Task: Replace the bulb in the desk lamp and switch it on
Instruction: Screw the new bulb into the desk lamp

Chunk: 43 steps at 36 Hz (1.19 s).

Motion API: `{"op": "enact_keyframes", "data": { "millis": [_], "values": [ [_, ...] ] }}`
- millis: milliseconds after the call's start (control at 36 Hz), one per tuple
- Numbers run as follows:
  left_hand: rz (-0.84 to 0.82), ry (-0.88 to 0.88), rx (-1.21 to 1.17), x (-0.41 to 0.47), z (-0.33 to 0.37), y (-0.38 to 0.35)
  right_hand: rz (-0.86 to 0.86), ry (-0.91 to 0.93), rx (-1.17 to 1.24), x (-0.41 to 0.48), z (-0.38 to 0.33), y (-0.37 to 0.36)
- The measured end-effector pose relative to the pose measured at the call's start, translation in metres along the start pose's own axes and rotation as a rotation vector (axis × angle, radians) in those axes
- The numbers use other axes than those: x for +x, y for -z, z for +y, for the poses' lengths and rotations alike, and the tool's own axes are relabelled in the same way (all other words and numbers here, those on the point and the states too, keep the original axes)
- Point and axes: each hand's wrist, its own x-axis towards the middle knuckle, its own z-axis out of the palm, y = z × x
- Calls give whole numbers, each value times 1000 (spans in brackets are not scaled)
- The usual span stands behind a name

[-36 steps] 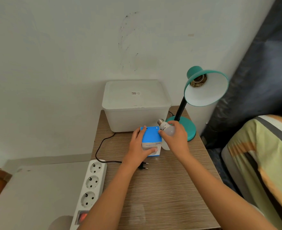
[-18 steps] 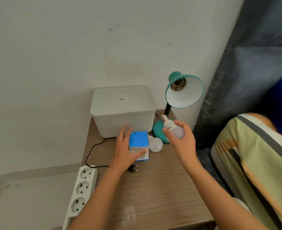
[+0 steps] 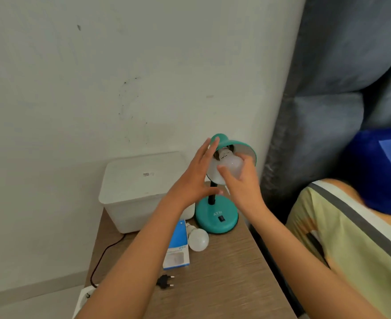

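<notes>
A teal desk lamp (image 3: pixel 216 218) stands at the back right of the wooden table (image 3: pixel 224 277). My right hand (image 3: pixel 240 183) grips a white bulb (image 3: pixel 232 165) whose screw base sits at the socket inside the teal shade (image 3: pixel 247 147). My left hand (image 3: pixel 195 178) is open, its fingertips resting against the shade's left side. A second white bulb (image 3: pixel 198 239) lies on the table beside a blue and white bulb box (image 3: pixel 177 247). The lamp's black plug (image 3: pixel 164 281) lies loose on the table, and a black switch (image 3: pixel 222 218) sits on the lamp's base.
A white lidded plastic box (image 3: pixel 139 192) stands against the wall behind the bulb box. A white power strip (image 3: pixel 83 298) lies left of the table with a dark cable (image 3: pixel 104 254) running to it. A bed with striped cloth (image 3: pixel 351 238) is at the right.
My right hand has lifted the bulb from beside the box up into the lamp shade. My left hand has left the blue box and risen to the shade. The camera has moved closer.
</notes>
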Motion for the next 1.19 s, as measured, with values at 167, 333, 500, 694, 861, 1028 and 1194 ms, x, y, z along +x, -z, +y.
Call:
{"op": "enact_keyframes", "data": {
  "millis": [167,333,500,694,861,1028,1194],
  "values": [
    [48,-77,-20,3,0,3,20,-20,33,9,-2,-7],
    [47,-72,-29,0,-5,0,31,-50,57,10,1,-5],
    [74,-84,-37,0,-5,0,68,87,-82,5,3,-8],
    [77,-59,-46,-2,-4,-1,14,-168,101,17,-5,-4],
    [86,-47,-50,-3,-4,-1,21,-84,-25,14,2,-2],
    [75,-22,-70,-3,-4,-1,5,-90,64,11,3,-3],
    [68,-4,-82,-4,-4,-2,92,-130,139,10,0,-3]
  ]
}}
